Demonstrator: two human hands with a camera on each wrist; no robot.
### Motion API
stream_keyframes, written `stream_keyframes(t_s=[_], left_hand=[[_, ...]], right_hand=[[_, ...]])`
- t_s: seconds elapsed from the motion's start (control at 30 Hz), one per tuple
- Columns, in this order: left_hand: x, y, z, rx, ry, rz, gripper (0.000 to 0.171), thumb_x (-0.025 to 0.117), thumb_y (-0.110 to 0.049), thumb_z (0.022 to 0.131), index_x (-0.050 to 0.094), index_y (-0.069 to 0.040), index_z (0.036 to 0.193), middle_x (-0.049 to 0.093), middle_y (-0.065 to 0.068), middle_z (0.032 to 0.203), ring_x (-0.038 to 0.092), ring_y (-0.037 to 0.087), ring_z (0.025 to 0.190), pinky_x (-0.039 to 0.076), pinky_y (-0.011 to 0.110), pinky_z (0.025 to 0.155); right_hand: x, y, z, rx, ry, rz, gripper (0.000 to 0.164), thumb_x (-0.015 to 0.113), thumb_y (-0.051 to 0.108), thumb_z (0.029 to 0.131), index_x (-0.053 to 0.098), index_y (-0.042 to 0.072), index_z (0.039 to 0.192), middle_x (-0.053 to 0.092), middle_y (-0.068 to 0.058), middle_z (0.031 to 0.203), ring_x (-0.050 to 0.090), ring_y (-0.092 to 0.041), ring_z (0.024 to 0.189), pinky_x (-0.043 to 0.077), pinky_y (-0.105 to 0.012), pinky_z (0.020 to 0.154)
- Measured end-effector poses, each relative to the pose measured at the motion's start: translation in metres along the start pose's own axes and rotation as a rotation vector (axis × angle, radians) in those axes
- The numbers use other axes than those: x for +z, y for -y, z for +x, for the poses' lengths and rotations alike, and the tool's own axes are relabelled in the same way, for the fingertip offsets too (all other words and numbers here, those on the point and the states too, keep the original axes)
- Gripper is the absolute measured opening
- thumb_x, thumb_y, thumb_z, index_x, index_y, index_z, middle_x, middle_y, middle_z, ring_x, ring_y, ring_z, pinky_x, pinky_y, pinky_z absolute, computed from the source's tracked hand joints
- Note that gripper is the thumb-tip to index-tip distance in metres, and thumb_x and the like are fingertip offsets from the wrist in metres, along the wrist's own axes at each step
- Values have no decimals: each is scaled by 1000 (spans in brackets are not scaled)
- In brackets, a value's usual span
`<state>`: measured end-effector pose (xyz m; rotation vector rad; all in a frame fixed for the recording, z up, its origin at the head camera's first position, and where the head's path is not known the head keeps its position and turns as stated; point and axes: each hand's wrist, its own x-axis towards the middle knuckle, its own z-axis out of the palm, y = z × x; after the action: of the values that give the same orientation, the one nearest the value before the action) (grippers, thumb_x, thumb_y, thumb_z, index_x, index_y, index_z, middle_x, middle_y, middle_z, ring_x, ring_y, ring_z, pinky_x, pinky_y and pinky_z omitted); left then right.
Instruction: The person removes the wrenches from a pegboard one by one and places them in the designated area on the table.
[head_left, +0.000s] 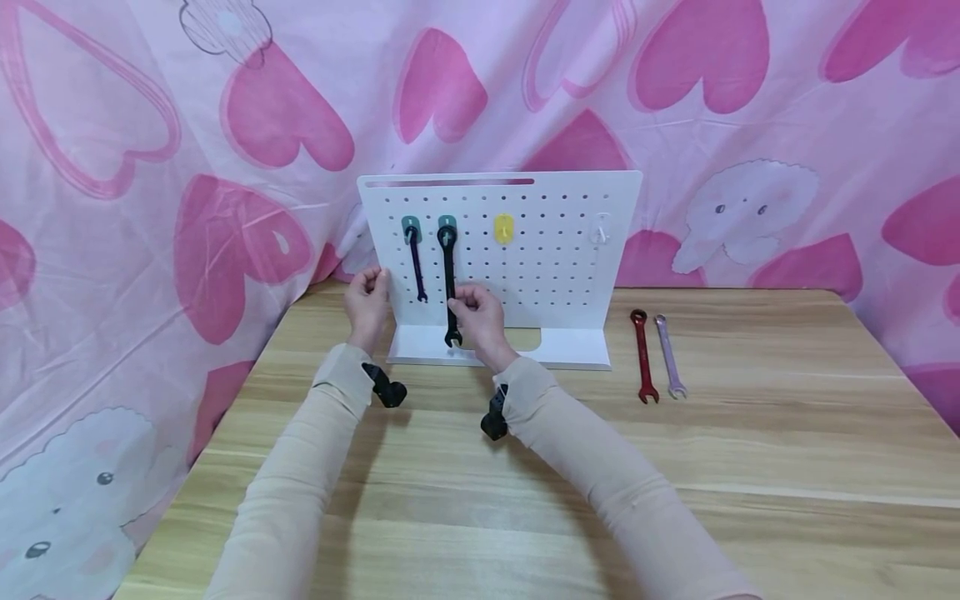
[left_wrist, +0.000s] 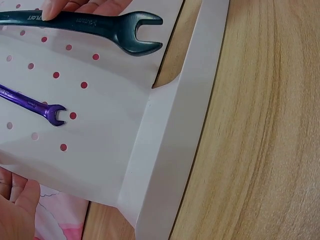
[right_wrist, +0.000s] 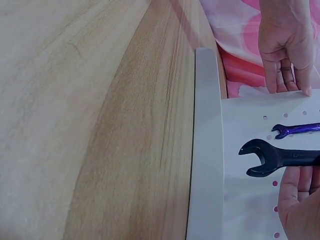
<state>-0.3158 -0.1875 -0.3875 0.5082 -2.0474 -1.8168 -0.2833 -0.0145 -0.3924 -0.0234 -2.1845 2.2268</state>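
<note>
A white pegboard (head_left: 555, 275) stands on the table. From its green hooks hang a small purple wrench (head_left: 417, 267) and a larger dark green combination wrench (head_left: 449, 271), open ends down. My right hand (head_left: 482, 321) pinches the larger wrench low on its shaft, thumb in front and fingers behind, as the left wrist view shows. My left hand (head_left: 367, 307) grips the pegboard's left edge, its thumb at the rim. In the right wrist view the dark wrench's open jaw (right_wrist: 260, 159) stands out in front of the board.
A yellow hook (head_left: 504, 228) and a clear hook (head_left: 601, 228) are on the board, holding nothing. To the right, a red wrench (head_left: 643, 357) and a light purple wrench (head_left: 670, 357) lie on the wooden table (head_left: 750, 467). A pink heart-print curtain (head_left: 480, 75) hangs behind.
</note>
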Motion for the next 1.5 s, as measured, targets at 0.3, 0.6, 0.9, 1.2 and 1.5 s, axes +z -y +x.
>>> stream_keyframes(t_s=[0.3,0.6,0.9,1.2,1.5], left_hand=[[0,2,0,1,-4,6,29,56,-29,94,60,-9,115,52,-3,93,48,10,84,46,20,74],[0,3,1,21,-14,-2,28,57,-29,94,61,-8,112,51,-4,89,48,10,81,44,19,70],[0,2,0,12,-10,-9,27,57,-29,94,60,-8,110,51,-4,88,48,9,80,44,19,69],[-1,1,-1,-6,-2,5,28,55,-32,95,60,-10,112,51,-3,91,48,10,83,44,20,73],[-1,1,0,-7,-7,22,29,55,-32,95,60,-11,113,51,-4,90,48,9,82,45,20,73]], right_hand=[[-3,2,-3,7,36,18,13,62,5,89,63,5,102,57,-1,88,53,-10,78,53,-35,81],[-6,7,-7,25,57,-9,12,62,8,90,63,6,101,58,-1,89,55,-11,81,54,-30,78],[-7,10,-10,37,79,-22,11,62,6,90,62,5,101,59,-3,90,55,-12,81,54,-32,79],[-10,13,-14,41,104,-20,13,61,6,90,62,5,103,58,-2,91,56,-13,81,55,-29,77],[-11,14,-16,50,100,-30,12,61,8,90,62,7,102,58,-3,91,57,-12,81,55,-26,74]])
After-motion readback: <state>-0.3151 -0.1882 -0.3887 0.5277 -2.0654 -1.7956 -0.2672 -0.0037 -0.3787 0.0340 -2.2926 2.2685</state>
